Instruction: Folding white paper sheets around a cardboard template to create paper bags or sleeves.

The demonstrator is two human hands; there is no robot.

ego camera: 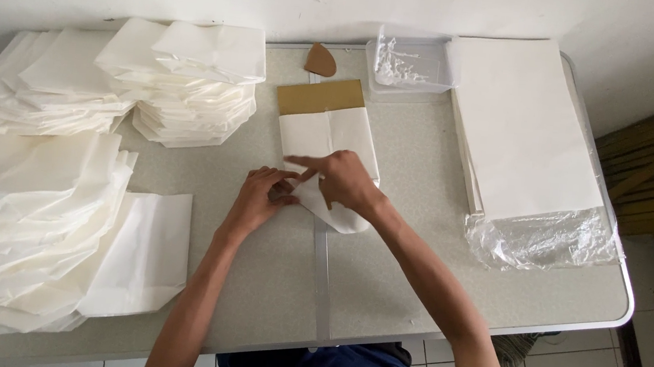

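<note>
A white paper sheet (330, 137) lies folded around a brown cardboard template (321, 96) at the middle of the table. My right hand (340, 178) presses on its lower part, index finger pointing left across the paper. My left hand (262, 197) pinches the paper's lower left corner, fingers curled on the fold. A loose flap of the paper (340, 217) curls out below my right hand.
Piles of folded white paper bags (184, 83) (23, 224) fill the table's left side. A tall stack of flat white sheets (523, 127) on clear plastic wrap (543, 243) lies right. A clear plastic tub (408, 64) and a brown cardboard scrap (320, 61) sit at the back.
</note>
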